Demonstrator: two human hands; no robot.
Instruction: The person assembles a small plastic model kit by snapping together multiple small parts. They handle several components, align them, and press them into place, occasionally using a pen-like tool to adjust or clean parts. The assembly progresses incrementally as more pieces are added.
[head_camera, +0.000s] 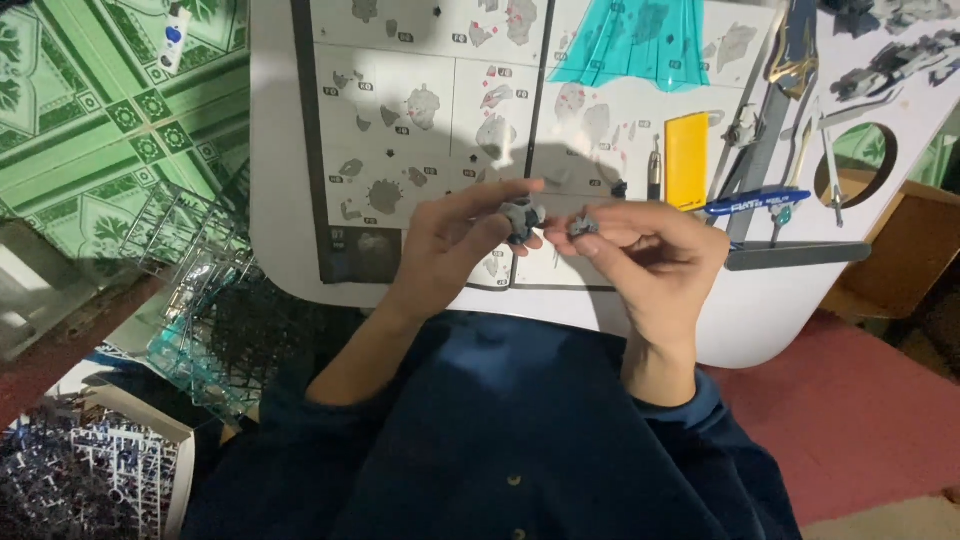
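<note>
You hold two small grey parts over the near edge of the table (280, 150). The larger part (522, 217) sits pinched in your left hand (455, 245), thumb and forefinger closed on it. The smaller part (582, 228) is pinched the same way at the fingertips of your right hand (655, 260). The two parts lie just beside each other, with a narrow gap between them; they do not touch.

Directly beneath them lies the open instruction sheet (430, 110), its lower edge close to the table's rounded near edge. To the right of your right hand, a yellow block (686, 160), a blue-handled tool (755, 201) and a grey ruler (795, 254) lie near each other, leaving little room on that side. A teal sheet (640, 40) covers the far part of the manual.

To your left, off the table, clear sprues (195, 300) lean at the table's edge. A box of sprues (100, 465) sits lower left. The red floor (850, 410) at right is open.
</note>
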